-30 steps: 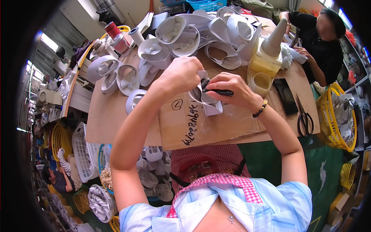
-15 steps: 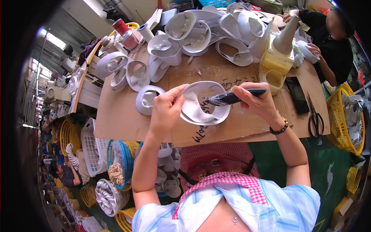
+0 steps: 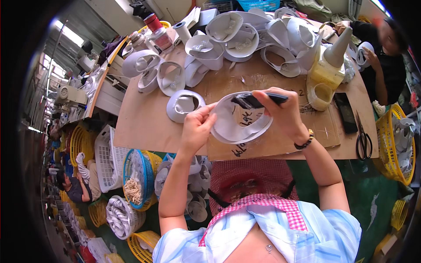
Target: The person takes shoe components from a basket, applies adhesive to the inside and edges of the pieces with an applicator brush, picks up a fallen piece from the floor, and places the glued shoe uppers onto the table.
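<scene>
My left hand [image 3: 197,128] pinches the left rim of a white ring-shaped shoe upper [image 3: 222,125], held up over the table with its opening facing me. In my right hand [image 3: 283,111] is a flat brush [image 3: 247,102] with a dark handle. Its bristles lie at the upper inner edge of the upper, and the fingers of that hand are close to the right rim. Whether those fingers touch the rim I cannot tell. On the table just beyond my left hand rests another white upper [image 3: 177,115].
Many white uppers [image 3: 241,44] are heaped along the far side. At right stand a yellowish glue container [image 3: 325,72], a black phone [image 3: 346,113] and scissors [image 3: 363,142]. A co-worker [image 3: 386,57] sits far right, near a yellow basket [image 3: 391,168]. A cardboard sheet [image 3: 285,147] covers the table.
The brush has moved from the middle of the opening to the upper inner edge, and my right hand has come nearer the upper. The whole view has shifted slightly. My left hand keeps its pinch.
</scene>
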